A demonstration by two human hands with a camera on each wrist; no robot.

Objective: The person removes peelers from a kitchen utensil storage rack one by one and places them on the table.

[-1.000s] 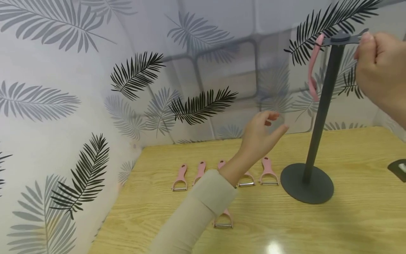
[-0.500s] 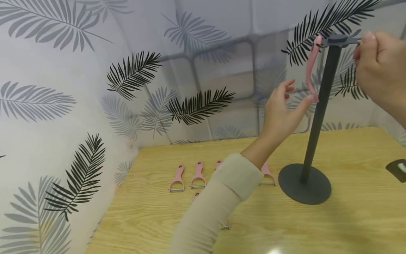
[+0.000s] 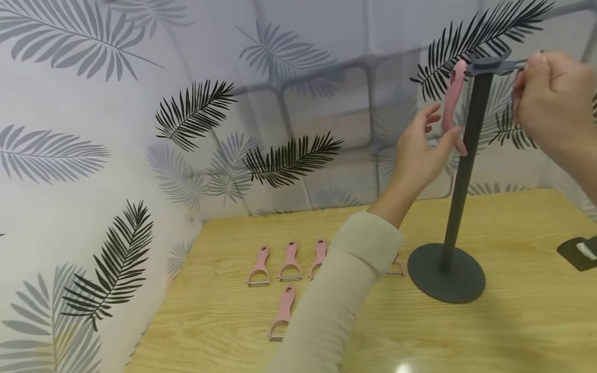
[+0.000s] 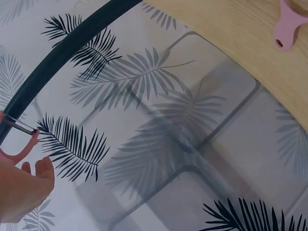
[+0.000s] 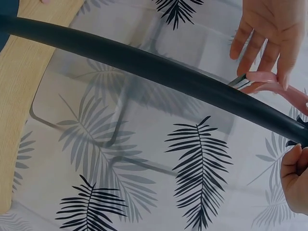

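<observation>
A pink peeler (image 3: 450, 101) hangs by its handle from the left hook of a dark metal stand (image 3: 459, 181). My left hand (image 3: 417, 150) is raised beside it, fingers loosely extended, with the thumb touching the peeler's lower end. In the right wrist view, the left hand (image 5: 272, 36) reaches down to the peeler (image 5: 269, 83), close to the pole. My right hand (image 3: 557, 98) pinches another hook at the stand's top, on the right side. Only part of the right hand (image 5: 294, 178) shows in its own wrist view.
Several pink peelers lie on the wooden table (image 3: 210, 311), including one peeler (image 3: 284, 311) in front of the back row. My left sleeve (image 3: 345, 295) covers some of them. The stand's round base (image 3: 445, 274) rests right of them. A dark object (image 3: 580, 254) lies at the right edge.
My left hand has risen to the right, from above the table peelers to the hanging peeler. The stand's top has shifted slightly left with the right hand still gripping its hook.
</observation>
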